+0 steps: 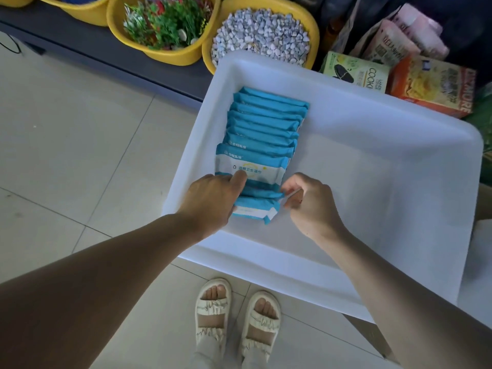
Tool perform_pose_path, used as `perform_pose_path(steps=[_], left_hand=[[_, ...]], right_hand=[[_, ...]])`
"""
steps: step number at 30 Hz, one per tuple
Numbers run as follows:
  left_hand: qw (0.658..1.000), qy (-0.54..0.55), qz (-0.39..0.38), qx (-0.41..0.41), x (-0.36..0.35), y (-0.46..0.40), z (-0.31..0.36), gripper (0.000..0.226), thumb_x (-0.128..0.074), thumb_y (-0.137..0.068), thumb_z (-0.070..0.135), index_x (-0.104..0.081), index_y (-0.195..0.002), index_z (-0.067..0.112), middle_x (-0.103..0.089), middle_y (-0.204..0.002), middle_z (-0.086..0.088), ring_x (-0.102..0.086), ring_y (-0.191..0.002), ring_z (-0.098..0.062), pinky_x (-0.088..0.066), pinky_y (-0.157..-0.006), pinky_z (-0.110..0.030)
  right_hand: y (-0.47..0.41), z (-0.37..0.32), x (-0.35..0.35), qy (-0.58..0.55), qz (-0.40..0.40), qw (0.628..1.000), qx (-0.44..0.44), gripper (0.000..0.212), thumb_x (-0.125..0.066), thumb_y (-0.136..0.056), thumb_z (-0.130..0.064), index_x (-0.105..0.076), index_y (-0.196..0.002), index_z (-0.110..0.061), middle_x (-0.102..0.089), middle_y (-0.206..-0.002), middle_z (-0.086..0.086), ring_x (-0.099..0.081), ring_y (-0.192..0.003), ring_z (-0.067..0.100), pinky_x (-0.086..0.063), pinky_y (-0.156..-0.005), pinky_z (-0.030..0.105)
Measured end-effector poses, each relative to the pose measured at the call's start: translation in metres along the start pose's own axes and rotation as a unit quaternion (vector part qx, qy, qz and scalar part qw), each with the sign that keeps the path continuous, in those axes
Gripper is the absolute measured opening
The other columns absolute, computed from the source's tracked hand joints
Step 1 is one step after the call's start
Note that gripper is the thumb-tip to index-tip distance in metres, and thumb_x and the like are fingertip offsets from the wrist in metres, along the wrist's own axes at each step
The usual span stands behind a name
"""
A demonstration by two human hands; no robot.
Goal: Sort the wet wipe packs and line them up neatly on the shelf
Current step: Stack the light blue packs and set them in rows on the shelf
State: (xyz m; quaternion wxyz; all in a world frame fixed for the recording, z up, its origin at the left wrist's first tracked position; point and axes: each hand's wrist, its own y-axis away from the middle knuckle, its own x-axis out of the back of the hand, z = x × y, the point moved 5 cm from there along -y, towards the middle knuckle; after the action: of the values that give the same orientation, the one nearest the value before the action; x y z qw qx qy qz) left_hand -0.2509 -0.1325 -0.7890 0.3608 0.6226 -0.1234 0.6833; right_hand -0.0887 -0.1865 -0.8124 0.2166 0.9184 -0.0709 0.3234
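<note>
From the head camera, a white plastic bin [346, 145] fills the centre and right of the view, and a row of blue-and-white wet wipe packs [263, 129] lies overlapped along its left inner wall, running from 12 o'clock down toward the person. The left hand [213, 201] reaches in over the bin's near-left rim, its thumb pressed on the white label face of the frontmost full pack [253, 169], which sits just past the knuckles at 1 o'clock of that hand; the other fingers are hidden under the packs, so how they lie cannot be told. The right hand [308, 203] is curled, fingertips pinching the right end seam of a lower pack [262, 194] that lies at 9 o'clock of it, between the two hands. The nearest pack [255, 211] lies flat on the bin floor, touching the left hand at its 3 o'clock. Beyond the bin at 12 o'clock stands a yellow tub of pale gravel [262, 35], and at 11 o'clock a yellow tub of artificial plants [165, 22]. At 1 o'clock sit a green cookie box [356, 71] and an orange box [431, 86]. Two feet in cream sandals [237, 318] stand on the tiled floor [80, 155] at 6 o'clock.
</note>
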Motion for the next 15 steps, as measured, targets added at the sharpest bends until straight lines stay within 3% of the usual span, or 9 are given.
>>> perform_pose_path(steps=[3,6,10,15], left_hand=[[0.999,0.031,0.002,0.007,-0.001,0.008,0.001,0.043,-0.062,-0.084,0.013,-0.042,-0.122,0.01,-0.063,-0.109,-0.007,-0.061,-0.087,-0.029,-0.038,-0.062,-0.031],[0.999,0.044,-0.018,0.009,-0.005,0.008,0.0,0.046,-0.059,-0.086,0.011,-0.044,-0.129,0.016,-0.058,-0.119,-0.001,-0.057,-0.105,-0.023,-0.047,-0.069,-0.034],[0.999,0.003,-0.049,0.002,-0.011,0.007,-0.002,0.034,-0.055,-0.091,0.017,-0.047,-0.124,0.021,-0.048,-0.12,0.005,-0.048,-0.112,-0.014,-0.045,-0.071,-0.027],[0.999,0.006,-0.047,-0.012,-0.01,0.01,-0.001,0.031,-0.053,-0.091,0.014,-0.049,-0.121,0.02,-0.054,-0.119,0.005,-0.049,-0.111,-0.017,-0.046,-0.07,-0.029]], right_hand=[[-0.014,-0.01,0.011,0.058,0.102,0.992,0.051,0.024,-0.06,-0.076,0.003,-0.062,-0.098,-0.008,-0.061,-0.098,0.006,-0.057,-0.085,0.02,-0.047,-0.076,0.033],[-0.031,-0.024,0.004,0.143,0.108,0.979,0.1,0.037,-0.076,-0.07,-0.011,-0.06,-0.103,-0.009,-0.059,-0.103,0.007,-0.054,-0.096,0.027,-0.042,-0.079,0.037],[-0.038,-0.031,-0.01,0.305,0.131,0.935,0.124,0.043,-0.087,-0.054,-0.03,-0.063,-0.085,-0.013,-0.062,-0.082,0.004,-0.055,-0.079,0.028,-0.032,-0.068,0.034],[-0.031,-0.03,-0.013,0.298,0.08,0.94,0.143,0.028,-0.088,-0.057,-0.021,-0.066,-0.072,-0.012,-0.06,-0.076,0.004,-0.053,-0.075,0.029,-0.028,-0.066,0.032]])
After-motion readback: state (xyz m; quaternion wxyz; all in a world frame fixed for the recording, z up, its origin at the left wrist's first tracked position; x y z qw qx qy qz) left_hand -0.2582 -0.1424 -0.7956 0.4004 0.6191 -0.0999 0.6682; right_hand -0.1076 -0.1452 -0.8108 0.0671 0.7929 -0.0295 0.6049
